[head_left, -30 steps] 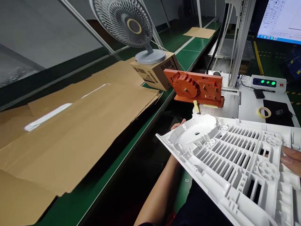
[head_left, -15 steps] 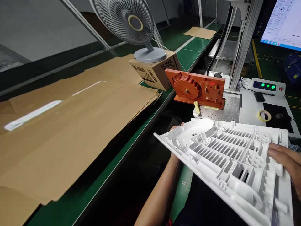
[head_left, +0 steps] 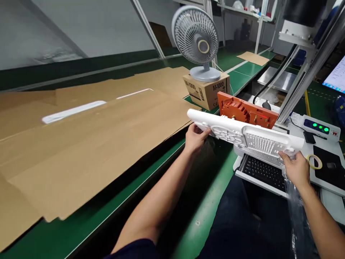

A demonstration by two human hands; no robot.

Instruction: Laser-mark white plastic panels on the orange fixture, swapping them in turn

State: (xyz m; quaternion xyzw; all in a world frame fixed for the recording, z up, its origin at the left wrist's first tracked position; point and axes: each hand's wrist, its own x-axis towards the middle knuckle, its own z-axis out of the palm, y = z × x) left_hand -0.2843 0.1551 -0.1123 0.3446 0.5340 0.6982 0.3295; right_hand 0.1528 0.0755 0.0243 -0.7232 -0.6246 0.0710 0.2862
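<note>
A white moulded plastic panel (head_left: 242, 131) is held up in front of me, tipped so that its long edge and ribbed, slotted face show. Its left end is gripped by my left hand (head_left: 195, 138), thumb on the near face. At the right end my right hand (head_left: 295, 167) pinches the lower edge, and a clear plastic bag (head_left: 292, 205) hangs down from beside that hand. Just behind the panel stands an orange fixture (head_left: 246, 109) with a round toothed recess and brass pins; its lower part is hidden by the panel.
Brown cardboard (head_left: 107, 144) covers the green bench at left. A grey fan (head_left: 195, 39) stands on an M-1000 box (head_left: 207, 91). Below the panel sits a keyboard (head_left: 262, 171) on a pull-out tray. A tape roll (head_left: 314, 162) and a control box with green lights (head_left: 320, 127) are at right.
The panel has been tilted from lying nearly flat to nearly upright and moved away from me, toward the orange fixture. Both hands now show more fully at its ends. The view has shifted left.
</note>
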